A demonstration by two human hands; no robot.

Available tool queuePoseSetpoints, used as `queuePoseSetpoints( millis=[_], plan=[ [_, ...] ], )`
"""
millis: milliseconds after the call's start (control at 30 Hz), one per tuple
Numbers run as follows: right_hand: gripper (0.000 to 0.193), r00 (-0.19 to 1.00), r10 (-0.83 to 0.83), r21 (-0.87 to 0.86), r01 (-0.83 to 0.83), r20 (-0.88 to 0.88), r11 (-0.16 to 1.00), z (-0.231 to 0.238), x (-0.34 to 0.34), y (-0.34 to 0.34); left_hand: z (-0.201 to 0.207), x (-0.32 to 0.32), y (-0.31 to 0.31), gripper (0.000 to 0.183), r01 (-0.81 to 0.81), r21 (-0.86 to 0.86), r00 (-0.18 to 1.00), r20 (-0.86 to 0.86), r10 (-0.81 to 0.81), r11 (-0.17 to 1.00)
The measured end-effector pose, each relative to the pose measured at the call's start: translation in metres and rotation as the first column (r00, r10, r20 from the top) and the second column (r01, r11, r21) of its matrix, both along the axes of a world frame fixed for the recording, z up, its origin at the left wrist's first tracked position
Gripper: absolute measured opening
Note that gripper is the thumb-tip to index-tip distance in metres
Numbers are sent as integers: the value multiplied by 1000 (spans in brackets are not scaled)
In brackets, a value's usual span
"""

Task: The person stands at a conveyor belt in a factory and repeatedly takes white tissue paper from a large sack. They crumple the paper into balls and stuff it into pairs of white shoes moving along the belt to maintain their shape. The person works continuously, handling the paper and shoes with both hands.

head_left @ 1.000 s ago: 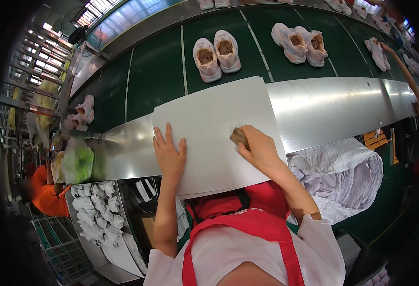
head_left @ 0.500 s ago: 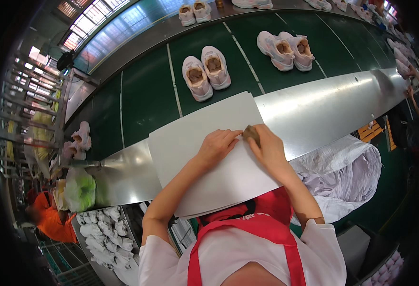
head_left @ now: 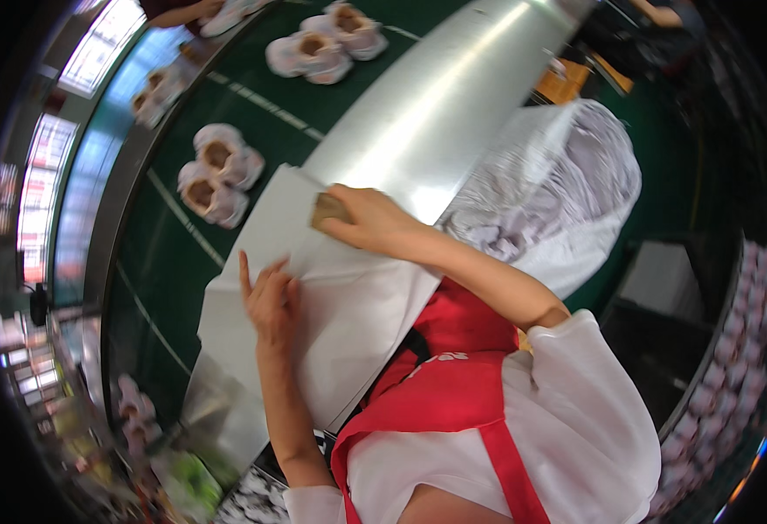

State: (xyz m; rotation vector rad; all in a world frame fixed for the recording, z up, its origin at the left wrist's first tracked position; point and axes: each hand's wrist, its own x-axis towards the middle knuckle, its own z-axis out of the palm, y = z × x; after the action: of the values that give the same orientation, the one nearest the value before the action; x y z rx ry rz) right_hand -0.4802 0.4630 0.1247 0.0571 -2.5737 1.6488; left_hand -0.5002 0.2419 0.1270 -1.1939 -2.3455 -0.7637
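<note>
A stack of large white paper sheets (head_left: 340,314) lies on the steel ledge in front of me, its edges uneven and the top sheet slightly buckled. My right hand (head_left: 370,218) is closed around a small brownish block (head_left: 326,210), which rests on the far part of the paper. What the block is made of I cannot make out. Over the left side of the sheets is my left hand (head_left: 271,301), holding nothing, its index finger stretched out and the other fingers loosely bent.
Beyond the paper runs a green conveyor belt (head_left: 165,253) carrying pairs of pale sneakers (head_left: 217,170). The steel ledge (head_left: 427,96) extends to the far right. A large white plastic bag (head_left: 567,192) stands beside it. Another person's arm (head_left: 182,13) reaches a shoe at the far left.
The view has turned to the right. My left hand has come away from the block and lifted, fingers spreading. The right hand keeps the block; the top sheet has buckled.
</note>
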Motion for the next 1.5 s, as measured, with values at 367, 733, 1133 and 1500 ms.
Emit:
queuePoseSetpoints(
  millis=[367,733,1133,1500],
  plan=[
    [19,820,-483,-224,432,-306,874,-34,71,51,-12,18,27,7,-51,-246,987,134,86,968],
    [37,513,-726,-50,830,459,555,-388,118,190,-16,22,22,8,-188,-260,950,198,243,947],
    [42,531,-847,127,838,35,531,-301,114,156,-20,26,16,7,-217,-211,942,209,261,953],
    [25,413,-894,497,747,173,442,-338,262,220,-21,27,11,8,-205,-235,947,197,253,950]
  ],
)
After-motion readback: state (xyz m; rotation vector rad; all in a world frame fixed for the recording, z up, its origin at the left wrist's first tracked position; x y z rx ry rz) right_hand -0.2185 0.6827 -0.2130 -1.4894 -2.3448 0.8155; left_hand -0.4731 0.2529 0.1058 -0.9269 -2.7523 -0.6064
